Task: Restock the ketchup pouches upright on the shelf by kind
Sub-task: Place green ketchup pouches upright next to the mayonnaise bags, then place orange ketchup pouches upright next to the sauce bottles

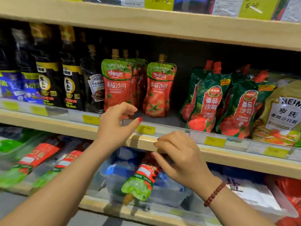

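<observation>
Fingers (156, 156) of the right hand (180, 157) pinched a light-green ketchup pouch (143, 180), hanging spout-down at six o'clock.
The left hand (114, 126) hovered empty, fingers loosely spread, at the shelf (162, 139) lip. Mid-restock, I judged: next it wanted flipping upright beside its matching pouches (159, 88) at twelve o'clock.

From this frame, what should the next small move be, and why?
Probably lift the ketchup pouch in the right hand and turn it spout up. It hangs spout down below the shelf edge, and a bare gap sits beside the matching light-green-topped pouches, left of the dark-green pouches. The left hand holds nothing.
</observation>
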`<action>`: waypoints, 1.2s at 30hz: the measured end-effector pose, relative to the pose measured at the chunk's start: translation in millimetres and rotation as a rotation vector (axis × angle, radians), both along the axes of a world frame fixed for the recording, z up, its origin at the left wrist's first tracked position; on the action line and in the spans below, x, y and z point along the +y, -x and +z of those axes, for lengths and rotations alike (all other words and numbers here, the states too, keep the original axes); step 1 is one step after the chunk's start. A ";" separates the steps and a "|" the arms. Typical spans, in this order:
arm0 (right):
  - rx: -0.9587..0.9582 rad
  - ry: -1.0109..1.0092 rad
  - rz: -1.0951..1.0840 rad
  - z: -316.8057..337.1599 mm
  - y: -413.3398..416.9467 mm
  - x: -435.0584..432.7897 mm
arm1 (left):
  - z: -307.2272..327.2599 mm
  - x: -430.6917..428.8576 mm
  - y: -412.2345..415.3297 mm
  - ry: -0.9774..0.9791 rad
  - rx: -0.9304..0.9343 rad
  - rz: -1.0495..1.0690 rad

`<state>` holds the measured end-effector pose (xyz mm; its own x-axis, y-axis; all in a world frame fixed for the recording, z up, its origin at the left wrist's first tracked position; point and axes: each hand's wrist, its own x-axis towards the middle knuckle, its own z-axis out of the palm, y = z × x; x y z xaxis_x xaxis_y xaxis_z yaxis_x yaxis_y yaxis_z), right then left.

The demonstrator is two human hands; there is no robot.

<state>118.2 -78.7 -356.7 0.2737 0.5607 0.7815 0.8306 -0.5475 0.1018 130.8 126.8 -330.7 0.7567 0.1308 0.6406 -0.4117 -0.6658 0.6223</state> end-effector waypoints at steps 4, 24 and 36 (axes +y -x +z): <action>0.207 0.041 0.066 -29.7 8.1 20.7 | -12.7 13.6 -2.8 -0.175 -0.021 0.100; 0.482 0.330 -0.095 -107.8 -3.6 6.4 | -21.0 13.3 -16.6 -0.323 -0.002 0.208; 0.196 0.022 0.031 -76.5 8.1 2.3 | -6.7 26.3 -11.1 -0.188 0.109 0.021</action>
<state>110.0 -76.4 -433.2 0.4016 0.5875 0.7026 0.8523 -0.5204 -0.0521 142.0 153.1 -337.4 0.8214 0.0335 0.5694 -0.3332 -0.7821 0.5266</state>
